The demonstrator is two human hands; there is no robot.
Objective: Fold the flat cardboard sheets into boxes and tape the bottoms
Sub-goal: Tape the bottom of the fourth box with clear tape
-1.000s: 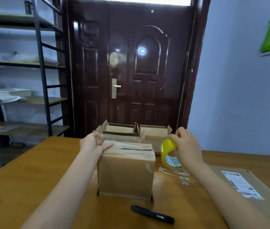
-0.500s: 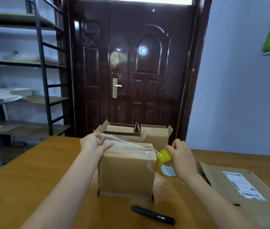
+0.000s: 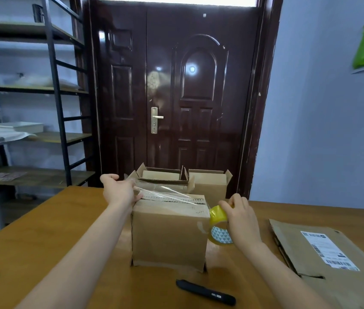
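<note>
While the cardboard box (image 3: 168,230) stands flaps-up at the middle of the wooden bench (image 3: 31,241), a strip of clear tape (image 3: 165,192) stretches across its top seam. Left hand (image 3: 120,190) at the box's far left top corner; its grip pinches the tape's free end, thumb raised. Right hand (image 3: 241,219) just off the box's right top edge; its grip is curled round the yellow tape roll (image 3: 218,226), which sits against the box's right side. Tape runs slightly slanted from left hand down to roll, above the perforated flap edges; whether it is stuck to the flaps I cannot tell.

Behind the box, two open boxes (image 3: 183,179) side by side at the bench's far edge, flaps up. A black marker (image 3: 205,292) lies on the bench just in front of the box. Flat cardboard sheets (image 3: 323,259) with a white shipping label lie on the right of the bench. Dark door (image 3: 176,85) beyond; metal shelving (image 3: 42,90) on the left.
</note>
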